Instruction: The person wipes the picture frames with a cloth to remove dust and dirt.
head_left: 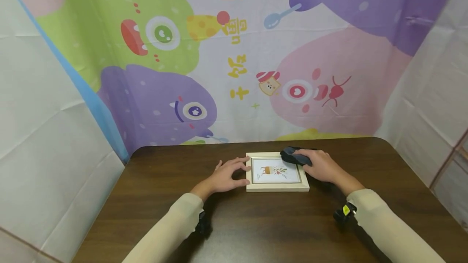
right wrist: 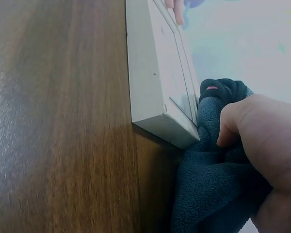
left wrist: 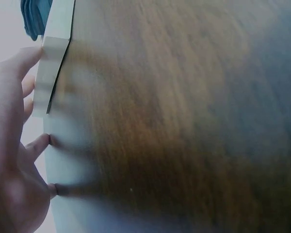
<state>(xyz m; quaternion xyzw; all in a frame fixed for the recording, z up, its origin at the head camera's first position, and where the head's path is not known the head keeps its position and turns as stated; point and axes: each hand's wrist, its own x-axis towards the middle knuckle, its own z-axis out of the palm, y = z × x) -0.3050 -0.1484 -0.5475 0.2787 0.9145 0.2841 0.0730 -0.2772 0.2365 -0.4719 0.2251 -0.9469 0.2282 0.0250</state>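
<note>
A cream picture frame (head_left: 278, 188) lies flat on the table, with a small drawing of an orange pot and plants inside it. My left hand (head_left: 226, 177) has its fingers spread against the frame's left side, the thumb near the lower corner. In the left wrist view, two fingertips touch the tabletop. A dark blue-grey cloth (head_left: 290, 156) is bunched in my right hand (head_left: 323, 165), which grips it over the frame's upper right corner. Up close in the right wrist view, the thumb presses into the fuzzy cloth (right wrist: 208, 189), part of which hangs past the frame's corner.
The dark brown wooden table (head_left: 241, 230) has rounded back corners. Behind it hangs a cartoon-printed curtain (head_left: 241, 121), and pale sheets (head_left: 47, 133) close off both sides. Black wrist devices (head_left: 345, 212) sit on both sleeves.
</note>
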